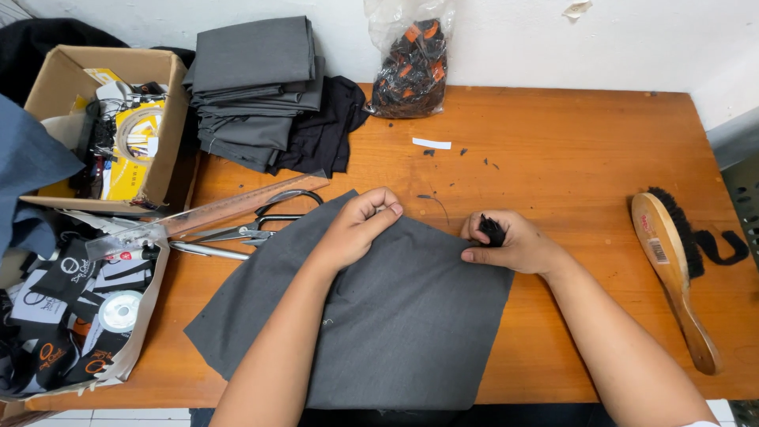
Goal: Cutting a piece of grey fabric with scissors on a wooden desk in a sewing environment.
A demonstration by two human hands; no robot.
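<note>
Grey fabric panel (pixel 395 324): lying flat on the orange wooden desk (pixel 569 158), near its front edge, both forearms resting over it. Left hand (pixel 356 225): fingers curled shut, pinching the panel's upper edge. Right hand (pixel 510 243): fingers closed round a small black tuft-like item (pixel 492 230) at the panel's upper right corner. Tailor's shears (pixel 245 231) and a wooden ruler (pixel 237 205): just left of the panel. Folded grey and black cloth stack (pixel 257 87): back of desk, beside a cardboard box (pixel 158 166) of sundries. Plastic bag of black-and-orange pieces (pixel 411 67): against the wall. Wooden clothes brush (pixel 672 269): right side, well apart.
</note>
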